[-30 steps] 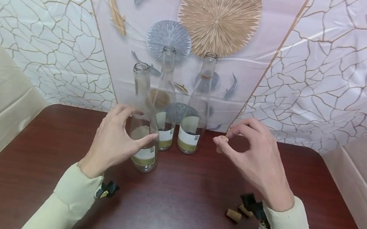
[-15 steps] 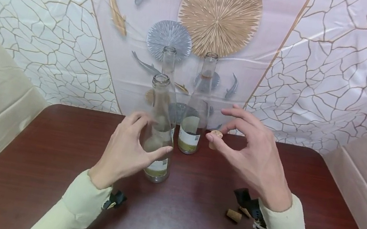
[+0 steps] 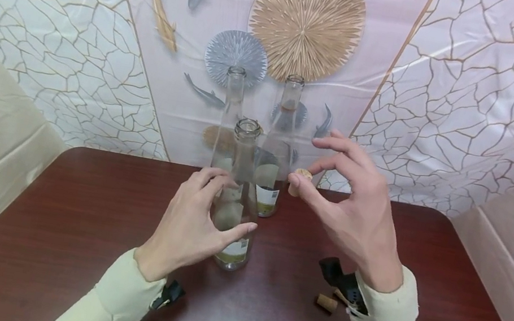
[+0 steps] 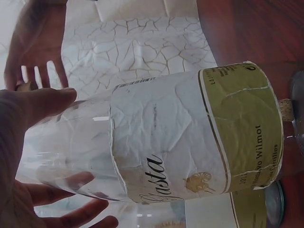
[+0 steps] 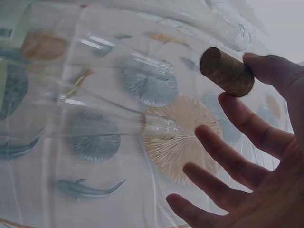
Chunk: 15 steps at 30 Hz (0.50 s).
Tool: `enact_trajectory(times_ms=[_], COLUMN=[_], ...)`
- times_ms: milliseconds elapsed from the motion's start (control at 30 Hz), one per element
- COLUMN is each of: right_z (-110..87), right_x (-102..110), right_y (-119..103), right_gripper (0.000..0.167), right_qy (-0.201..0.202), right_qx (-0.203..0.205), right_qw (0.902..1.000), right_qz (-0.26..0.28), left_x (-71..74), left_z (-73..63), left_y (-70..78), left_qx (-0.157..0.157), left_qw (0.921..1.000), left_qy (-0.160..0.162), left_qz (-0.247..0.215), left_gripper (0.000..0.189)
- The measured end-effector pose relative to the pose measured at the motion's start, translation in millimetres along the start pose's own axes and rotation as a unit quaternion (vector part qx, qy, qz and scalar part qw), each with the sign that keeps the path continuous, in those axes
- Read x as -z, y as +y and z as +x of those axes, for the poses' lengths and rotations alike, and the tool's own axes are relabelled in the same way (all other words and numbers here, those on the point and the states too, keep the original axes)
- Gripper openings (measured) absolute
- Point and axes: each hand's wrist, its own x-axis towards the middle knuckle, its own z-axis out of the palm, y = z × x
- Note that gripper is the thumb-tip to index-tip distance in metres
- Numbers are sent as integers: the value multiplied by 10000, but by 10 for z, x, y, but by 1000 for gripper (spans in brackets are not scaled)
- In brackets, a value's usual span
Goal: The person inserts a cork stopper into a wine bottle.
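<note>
In the head view my left hand [image 3: 191, 223] grips a clear glass wine bottle [image 3: 245, 161] round its body, thumb on the near side and fingers on the far side. The bottle stands upright with an open mouth; I cannot tell whether its base touches the table. Its white and olive label [image 4: 166, 137] fills the left wrist view. To the right, my right hand [image 3: 356, 212] pinches a cork [image 5: 227, 72] between thumb and index finger, the other fingers spread. That cork is beside the bottle, apart from it and a little lower than its mouth.
Two more clear bottles stand at the back, one [image 3: 234, 90] partly behind the held bottle, the other [image 3: 286, 123] to its right. A loose cork [image 3: 327, 303] lies on the dark red table [image 3: 88, 211]; another beside it is partly hidden by my right wrist strap. A patterned cloth [image 3: 64, 23] hangs behind.
My left hand has brought the bottle rightward and nearer, in front of the back bottles. My right hand, with the cork, has shifted slightly left and up, its other fingers spreading.
</note>
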Motion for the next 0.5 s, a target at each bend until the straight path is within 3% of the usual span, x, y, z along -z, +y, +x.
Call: enact_trajectory(times_ms=[300, 400, 500], right_z=[89, 110, 144], right_x=[-49, -81, -119], right_y=[-130, -156, -175], right_gripper=[9, 14, 35], right_qy=[740, 999, 1380], right_qx=[323, 482, 708], right_qw=[9927, 9800, 9579], right_qz=[899, 1653, 2414], left_x=[-66, -103, -131], left_z=[-60, -87, -116], left_y=[129, 186, 238], left_qx=[-311, -383, -400], left_qw=[9994, 9993, 9992], left_qy=[4, 2, -45], left_qz=[-120, -41, 10], left_gripper=[58, 59, 62])
